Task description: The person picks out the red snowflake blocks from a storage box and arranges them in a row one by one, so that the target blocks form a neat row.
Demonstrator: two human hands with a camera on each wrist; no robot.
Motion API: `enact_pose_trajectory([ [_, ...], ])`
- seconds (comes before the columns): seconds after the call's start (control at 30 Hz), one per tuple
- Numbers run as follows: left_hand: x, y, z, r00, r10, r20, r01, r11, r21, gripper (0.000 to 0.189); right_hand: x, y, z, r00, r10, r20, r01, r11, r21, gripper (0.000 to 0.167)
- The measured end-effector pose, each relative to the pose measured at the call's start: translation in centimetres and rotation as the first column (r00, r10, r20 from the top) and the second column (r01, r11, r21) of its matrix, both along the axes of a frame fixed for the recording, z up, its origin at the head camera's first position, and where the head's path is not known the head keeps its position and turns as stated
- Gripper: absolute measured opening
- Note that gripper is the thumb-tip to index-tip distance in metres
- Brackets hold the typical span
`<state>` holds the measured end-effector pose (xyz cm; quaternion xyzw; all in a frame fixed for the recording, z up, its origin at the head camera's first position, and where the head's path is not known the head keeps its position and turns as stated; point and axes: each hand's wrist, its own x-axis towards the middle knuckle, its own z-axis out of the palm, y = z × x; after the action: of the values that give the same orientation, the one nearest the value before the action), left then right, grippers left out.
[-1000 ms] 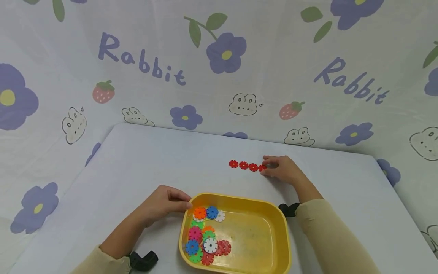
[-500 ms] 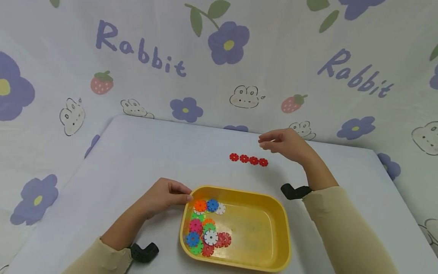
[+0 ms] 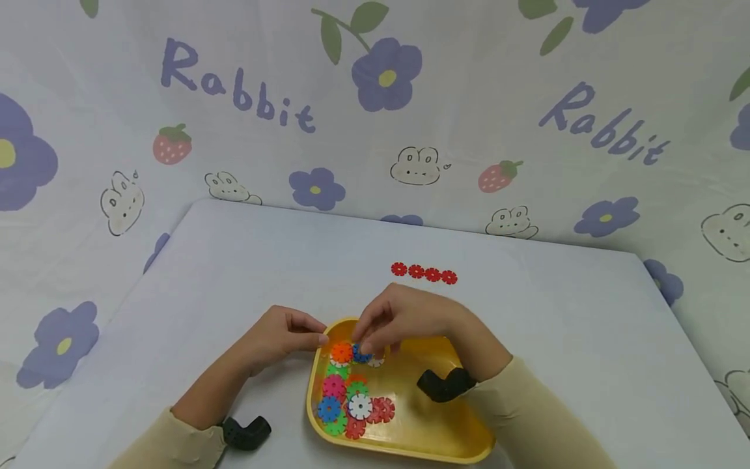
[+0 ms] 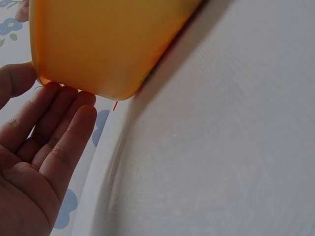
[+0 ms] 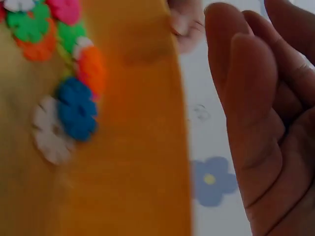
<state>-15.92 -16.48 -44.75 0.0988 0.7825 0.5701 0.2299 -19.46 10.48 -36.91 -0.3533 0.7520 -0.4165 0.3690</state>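
My left hand (image 3: 272, 342) grips the far left corner of a yellow plastic tray (image 3: 404, 384) at its rim, thumb and fingertips at the wall. Inside, along the left side, lie notched snowflake discs in several colours. My right hand (image 3: 413, 319) reaches over the tray's far wall, its fingertips at a blue snowflake disc (image 3: 361, 355). That disc overlaps a white disc (image 5: 49, 130) in the right wrist view, where the hand's fingers hold nothing. Beyond the tray, red snowflake discs (image 3: 433, 275) form a short row on the table.
Orange (image 3: 342, 352), pink (image 3: 334, 385), green and white discs overlap within the tray, with red discs (image 3: 383, 410) near its middle. A white table surface (image 3: 263, 254) surrounds it. A patterned cloth (image 3: 351, 150) hangs behind. Black wrist mounts (image 3: 445, 384) stick out from the sleeves.
My right hand has let go of the red disc at the row's right end, lifted, and come back toward me over the tray. The left hand has stayed at the tray's corner.
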Motion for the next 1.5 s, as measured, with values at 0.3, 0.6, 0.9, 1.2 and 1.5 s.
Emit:
enact_pose_trajectory([
  [0.3,0.0,0.1,-0.1,1.000,-0.007,-0.011,0.007,1.000,0.003,0.033,1.0,-1.6,-3.9,0.943,0.188,0.275,-0.207,0.978,0.042,0.021],
  [0.6,0.1,-0.1,-0.1,1.000,-0.001,-0.006,0.000,1.000,-0.008,0.034,1.5,-2.0,-4.0,0.913,0.171,0.371,-0.301,0.895,0.330,0.032],
  [0.9,0.1,-0.1,-0.2,1.000,-0.008,-0.012,0.008,1.000,-0.004,0.035,1.0,-2.5,-5.3,0.940,0.202,0.275,-0.245,0.961,0.129,0.039],
  [1.2,0.1,-0.1,-0.3,1.000,-0.007,-0.005,0.007,1.000,0.007,0.033,1.1,-3.0,-5.9,0.976,0.208,-0.062,-0.195,0.965,0.175,0.039],
  [1.5,0.1,0.0,-0.1,1.000,-0.009,-0.027,0.009,1.000,-0.005,0.032,2.2,-4.0,-6.0,0.930,0.232,-0.284,-0.132,0.934,0.331,0.041],
])
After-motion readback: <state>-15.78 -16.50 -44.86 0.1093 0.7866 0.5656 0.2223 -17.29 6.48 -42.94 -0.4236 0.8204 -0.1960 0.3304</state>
